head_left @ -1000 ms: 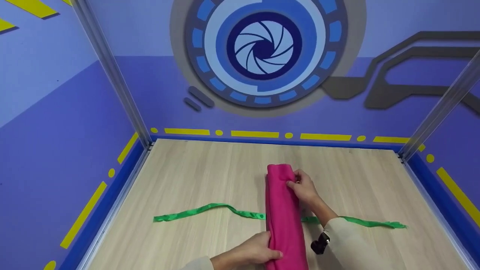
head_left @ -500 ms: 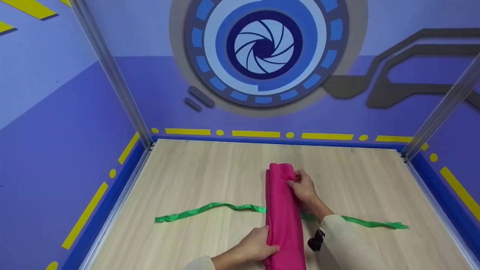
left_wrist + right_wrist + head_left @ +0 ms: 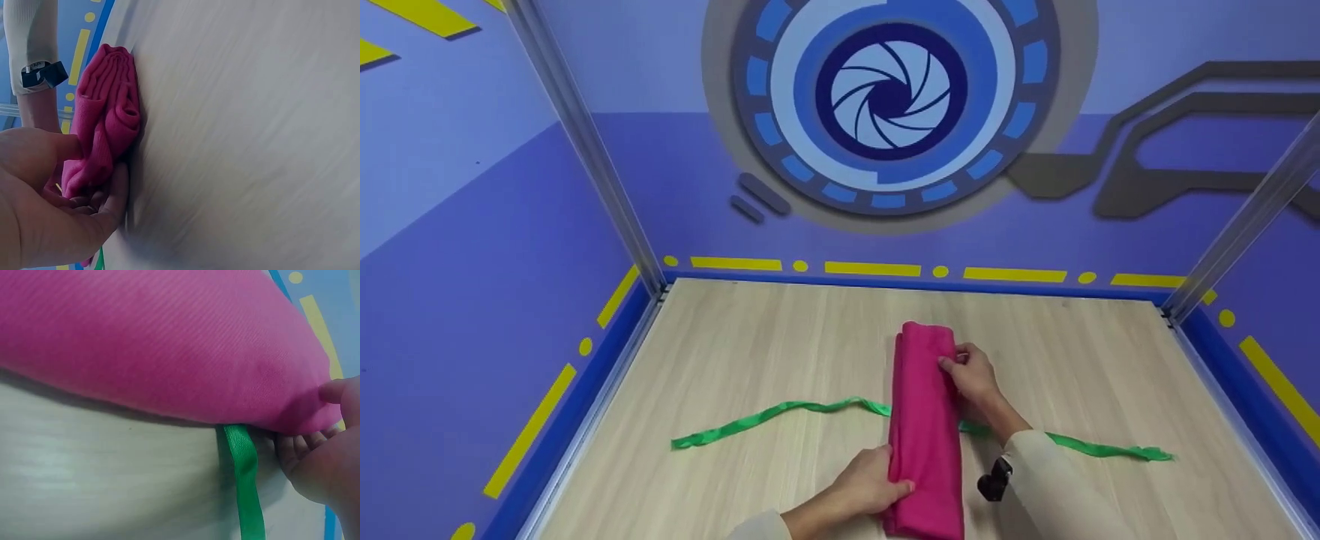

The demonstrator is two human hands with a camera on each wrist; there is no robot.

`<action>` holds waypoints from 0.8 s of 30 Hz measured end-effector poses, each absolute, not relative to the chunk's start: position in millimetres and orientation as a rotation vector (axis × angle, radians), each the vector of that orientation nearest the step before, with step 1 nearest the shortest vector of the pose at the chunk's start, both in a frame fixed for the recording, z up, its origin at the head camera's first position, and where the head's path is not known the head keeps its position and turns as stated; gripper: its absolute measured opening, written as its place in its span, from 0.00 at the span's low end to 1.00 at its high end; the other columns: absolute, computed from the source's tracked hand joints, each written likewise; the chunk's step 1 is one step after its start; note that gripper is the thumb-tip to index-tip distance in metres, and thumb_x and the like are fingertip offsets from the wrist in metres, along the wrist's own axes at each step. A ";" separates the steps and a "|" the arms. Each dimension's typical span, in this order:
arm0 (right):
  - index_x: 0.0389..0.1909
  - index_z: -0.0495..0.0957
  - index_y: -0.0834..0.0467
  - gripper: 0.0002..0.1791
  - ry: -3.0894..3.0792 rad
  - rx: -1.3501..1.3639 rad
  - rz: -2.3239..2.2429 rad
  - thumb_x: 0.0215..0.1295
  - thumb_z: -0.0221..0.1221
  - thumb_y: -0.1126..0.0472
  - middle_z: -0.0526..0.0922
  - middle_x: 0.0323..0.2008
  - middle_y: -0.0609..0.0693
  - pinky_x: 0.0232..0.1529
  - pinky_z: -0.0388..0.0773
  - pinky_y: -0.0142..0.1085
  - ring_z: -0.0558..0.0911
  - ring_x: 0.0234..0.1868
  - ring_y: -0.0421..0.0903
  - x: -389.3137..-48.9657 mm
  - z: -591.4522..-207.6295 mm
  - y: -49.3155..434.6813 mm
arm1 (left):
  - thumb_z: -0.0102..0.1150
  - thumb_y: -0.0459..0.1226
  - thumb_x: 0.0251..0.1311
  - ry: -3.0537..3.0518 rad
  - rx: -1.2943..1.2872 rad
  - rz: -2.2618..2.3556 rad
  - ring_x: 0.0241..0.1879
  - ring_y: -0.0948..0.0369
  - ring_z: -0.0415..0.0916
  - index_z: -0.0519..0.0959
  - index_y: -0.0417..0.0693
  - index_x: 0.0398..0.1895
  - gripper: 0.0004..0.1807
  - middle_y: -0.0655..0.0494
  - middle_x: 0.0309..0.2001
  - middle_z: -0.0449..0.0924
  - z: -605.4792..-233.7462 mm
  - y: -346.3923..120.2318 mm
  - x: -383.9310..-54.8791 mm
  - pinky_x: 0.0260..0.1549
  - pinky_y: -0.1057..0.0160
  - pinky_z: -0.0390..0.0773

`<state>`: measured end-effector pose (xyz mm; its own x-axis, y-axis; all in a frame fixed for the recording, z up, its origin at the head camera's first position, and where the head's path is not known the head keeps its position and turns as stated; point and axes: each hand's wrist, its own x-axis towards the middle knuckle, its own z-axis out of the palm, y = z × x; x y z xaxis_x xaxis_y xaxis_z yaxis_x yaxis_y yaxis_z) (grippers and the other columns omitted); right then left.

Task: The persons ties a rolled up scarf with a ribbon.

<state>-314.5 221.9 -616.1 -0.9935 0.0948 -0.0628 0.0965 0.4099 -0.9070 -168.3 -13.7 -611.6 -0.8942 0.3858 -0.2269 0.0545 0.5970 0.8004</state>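
A long pink folded cloth lies lengthwise on the table, its layers stacked and curled at the near end in the left wrist view. My left hand grips its left edge near that end, thumb on top and fingers tucked beneath. Toward the far end, my right hand pinches the right edge, the thumb over it and the other fingers low at the side. A green ribbon runs crosswise under the cloth and sticks out on both sides. In the right wrist view the ribbon emerges from below the cloth's edge.
The light wooden table is enclosed by blue-purple printed panels at the back and sides. Metal posts stand at the back corners. A small black device sits at the right sleeve's cuff.
Both hands have shifted the cloth slightly away from me, its near end swinging left into view. The ribbon's left part beside the cloth has been pushed farther back.
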 end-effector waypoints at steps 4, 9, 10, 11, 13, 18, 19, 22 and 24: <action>0.60 0.74 0.70 0.19 2.552 0.181 -1.732 0.76 0.62 0.63 0.78 0.46 0.62 0.42 0.79 0.40 0.79 0.45 0.53 -307.8 -615.3 224.6 | 0.72 0.41 0.66 2.428 0.358 1.218 0.31 0.66 0.78 0.78 0.42 0.50 0.17 0.59 0.32 0.79 -612.0 -14.4 -168.7 0.38 0.62 0.81; 0.60 0.75 0.70 0.20 2.556 0.171 -1.699 0.77 0.63 0.62 0.80 0.48 0.62 0.45 0.79 0.40 0.80 0.47 0.53 -304.7 -619.3 226.7 | 0.73 0.41 0.66 2.441 0.383 1.190 0.29 0.67 0.77 0.79 0.43 0.48 0.16 0.60 0.31 0.79 -611.9 -15.2 -170.3 0.35 0.64 0.80; 0.60 0.75 0.69 0.20 2.563 0.172 -1.697 0.76 0.63 0.61 0.80 0.48 0.62 0.45 0.79 0.40 0.80 0.47 0.53 -304.5 -620.4 227.7 | 0.73 0.41 0.66 2.443 0.393 1.185 0.28 0.67 0.77 0.79 0.43 0.47 0.16 0.60 0.30 0.79 -612.1 -14.7 -170.5 0.34 0.65 0.80; 0.61 0.75 0.69 0.20 2.564 0.168 -1.700 0.76 0.63 0.61 0.80 0.48 0.62 0.46 0.79 0.40 0.80 0.47 0.53 -304.5 -621.3 228.5 | 0.73 0.41 0.66 2.445 0.403 1.184 0.28 0.67 0.77 0.79 0.43 0.47 0.15 0.60 0.30 0.79 -612.2 -14.4 -170.8 0.34 0.65 0.80; 0.62 0.75 0.69 0.20 2.562 0.160 -1.708 0.77 0.63 0.61 0.80 0.49 0.62 0.47 0.80 0.40 0.80 0.48 0.53 -305.2 -623.7 229.8 | 0.73 0.41 0.65 2.447 0.419 1.186 0.27 0.67 0.77 0.79 0.44 0.46 0.15 0.60 0.29 0.79 -613.0 -14.3 -171.4 0.33 0.65 0.79; 0.63 0.74 0.68 0.21 2.548 0.170 -1.749 0.76 0.64 0.61 0.80 0.50 0.62 0.47 0.79 0.39 0.80 0.48 0.53 -305.8 -628.8 229.7 | 0.73 0.42 0.65 2.460 0.444 1.196 0.29 0.67 0.76 0.79 0.44 0.46 0.15 0.60 0.30 0.80 -615.6 -15.6 -171.5 0.34 0.65 0.80; 0.63 0.74 0.68 0.22 2.546 0.170 -1.752 0.76 0.64 0.61 0.79 0.50 0.61 0.47 0.79 0.39 0.79 0.48 0.53 -305.7 -629.6 229.5 | 0.73 0.42 0.65 2.466 0.446 1.192 0.29 0.67 0.77 0.79 0.44 0.45 0.15 0.59 0.30 0.80 -616.0 -15.7 -171.6 0.34 0.65 0.80; 0.63 0.74 0.68 0.21 2.541 0.183 -1.754 0.76 0.64 0.61 0.79 0.50 0.61 0.47 0.79 0.38 0.79 0.48 0.53 -305.1 -630.7 229.9 | 0.73 0.42 0.65 2.475 0.450 1.180 0.30 0.67 0.76 0.79 0.45 0.45 0.15 0.59 0.31 0.80 -616.2 -15.4 -171.5 0.34 0.64 0.80; 0.63 0.74 0.68 0.22 2.548 0.180 -1.753 0.76 0.64 0.61 0.79 0.50 0.61 0.47 0.79 0.38 0.80 0.48 0.53 -304.7 -630.8 230.3 | 0.73 0.42 0.65 2.478 0.458 1.167 0.30 0.67 0.76 0.79 0.45 0.45 0.15 0.59 0.31 0.80 -615.9 -15.2 -171.7 0.34 0.65 0.80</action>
